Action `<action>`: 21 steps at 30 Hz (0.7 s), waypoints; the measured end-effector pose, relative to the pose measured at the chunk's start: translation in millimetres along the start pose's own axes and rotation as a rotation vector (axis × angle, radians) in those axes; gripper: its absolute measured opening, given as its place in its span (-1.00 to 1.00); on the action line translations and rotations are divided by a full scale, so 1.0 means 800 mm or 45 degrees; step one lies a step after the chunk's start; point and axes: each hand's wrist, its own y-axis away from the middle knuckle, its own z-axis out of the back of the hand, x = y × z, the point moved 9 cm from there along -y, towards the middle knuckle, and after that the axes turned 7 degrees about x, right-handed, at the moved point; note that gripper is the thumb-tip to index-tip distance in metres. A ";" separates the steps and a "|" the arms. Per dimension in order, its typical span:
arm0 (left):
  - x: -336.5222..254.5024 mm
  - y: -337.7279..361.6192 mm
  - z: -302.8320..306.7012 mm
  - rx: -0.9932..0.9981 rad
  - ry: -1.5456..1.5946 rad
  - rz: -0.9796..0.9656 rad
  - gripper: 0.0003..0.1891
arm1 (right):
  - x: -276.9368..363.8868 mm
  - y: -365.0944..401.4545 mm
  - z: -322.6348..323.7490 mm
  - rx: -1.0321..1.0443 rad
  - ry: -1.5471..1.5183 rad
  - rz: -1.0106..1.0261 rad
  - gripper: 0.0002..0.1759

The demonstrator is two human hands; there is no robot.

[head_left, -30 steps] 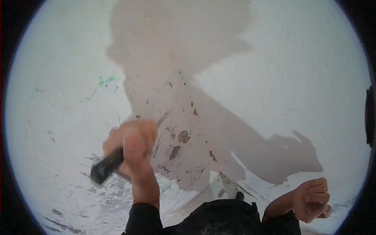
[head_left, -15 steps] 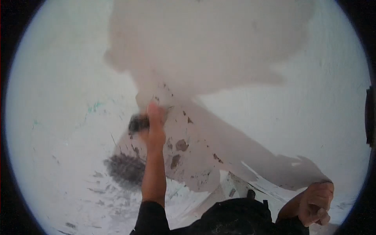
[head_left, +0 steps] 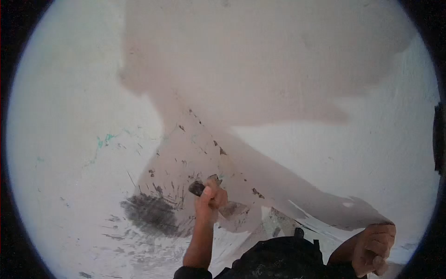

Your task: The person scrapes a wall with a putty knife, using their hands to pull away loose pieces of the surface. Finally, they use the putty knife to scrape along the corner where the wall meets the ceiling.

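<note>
My left hand (head_left: 211, 197) is closed around a small dark block-like tool (head_left: 196, 188), with its dark end sticking out to the left of my thumb. A greyish bit of it shows above my fingers; its exact kind cannot be made out. The hand is in front of a white wall (head_left: 288, 144) marked with dark scrapes and chipped spots. Down and left of it lies a dark grey rough patch (head_left: 148, 215). My right hand (head_left: 374, 249) is at the lower right by the wall surface, its fingers curled in. Whatever might be inside it is hidden.
A large shadow (head_left: 223, 60) of my head and arms falls across the wall. A diagonal line of chipped spots (head_left: 222, 151) runs down to the right. Green marks (head_left: 109, 138) show on the left. A dark object (head_left: 438, 139) stands at the right edge.
My left hand has moved down and to the right with the dark tool, and is less blurred. My right hand has stayed nearly in place. The view has shifted slightly.
</note>
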 end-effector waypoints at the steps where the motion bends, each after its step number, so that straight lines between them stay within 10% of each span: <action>1: 0.018 0.010 0.004 -0.018 0.130 0.016 -0.51 | -0.005 -0.008 -0.010 0.033 -0.002 -0.032 -0.77; 3: 0.029 0.023 0.009 -0.039 0.259 0.026 -0.45 | 0.024 -0.020 -0.013 -0.097 -0.151 0.490 -0.73; 8: -0.078 0.025 0.016 -0.343 0.064 -0.460 -0.38 | 0.001 0.020 0.008 -0.109 -0.004 0.198 -0.81; 14: -0.268 0.004 -0.047 -0.002 -0.169 -1.020 -0.50 | 0.012 -0.002 -0.003 -0.031 -0.091 0.276 -0.68; 21: -0.236 -0.078 -0.048 -0.145 -0.391 -0.951 -0.51 | 0.005 0.004 0.002 -0.073 -0.065 0.235 -0.74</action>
